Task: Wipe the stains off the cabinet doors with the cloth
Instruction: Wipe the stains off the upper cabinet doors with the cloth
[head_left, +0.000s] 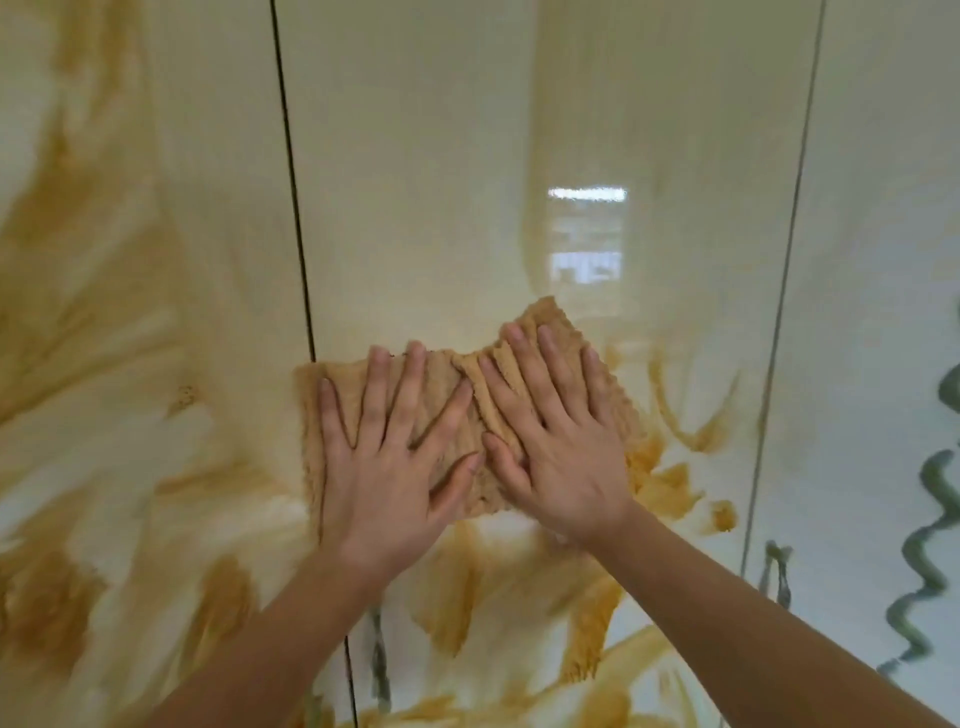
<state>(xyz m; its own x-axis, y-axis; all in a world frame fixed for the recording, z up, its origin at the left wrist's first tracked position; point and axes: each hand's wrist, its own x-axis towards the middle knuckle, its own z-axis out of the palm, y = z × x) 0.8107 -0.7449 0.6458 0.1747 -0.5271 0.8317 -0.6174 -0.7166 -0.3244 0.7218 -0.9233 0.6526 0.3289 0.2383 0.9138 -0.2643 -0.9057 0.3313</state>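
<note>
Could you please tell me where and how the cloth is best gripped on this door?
Probably the bunched ridge in the middle of the cloth, between the left hand and right hand, coming straight at the middle cabinet door. Elsewhere it lies flat against the panel under straight fingers, so only those folds give a grip something to pinch.

Home interior, room type unclear — tall glossy cream cabinet doors (441, 156), window reflection (587, 244) on panel.
</note>
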